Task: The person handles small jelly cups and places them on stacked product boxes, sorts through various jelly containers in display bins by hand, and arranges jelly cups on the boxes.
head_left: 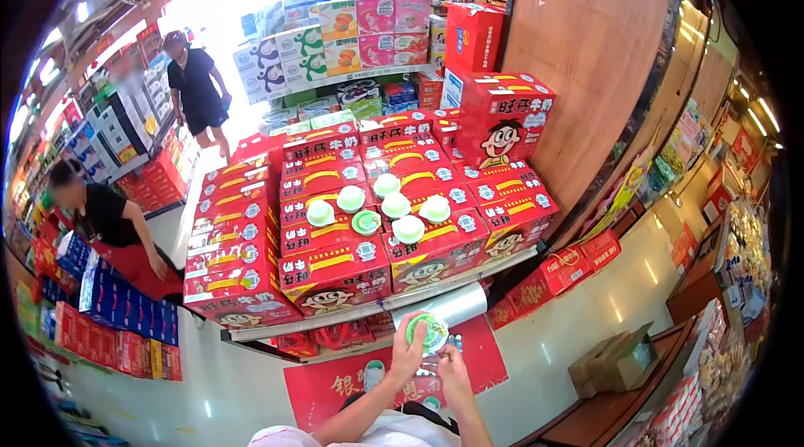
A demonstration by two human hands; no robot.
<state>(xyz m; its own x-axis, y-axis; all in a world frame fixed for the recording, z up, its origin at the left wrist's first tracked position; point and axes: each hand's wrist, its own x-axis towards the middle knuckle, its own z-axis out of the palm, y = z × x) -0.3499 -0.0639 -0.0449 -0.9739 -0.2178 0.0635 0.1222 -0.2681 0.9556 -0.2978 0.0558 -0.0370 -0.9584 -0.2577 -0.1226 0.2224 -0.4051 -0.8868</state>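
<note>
Here, hands [408, 355] hold a cup [430, 333] outside shelf edge [293, 325].

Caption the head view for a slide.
Left hand holds a green-topped cup, right hand close by, before stacked red cartons.

Cups [408, 229] obstruct the middle boxes [335, 275]; leftmost boxes [224, 256] allow passage.

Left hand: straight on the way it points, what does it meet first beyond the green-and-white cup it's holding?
Past the cup, the left hand would probably meet the pale roll first, though depth is unclear in this view.
</note>
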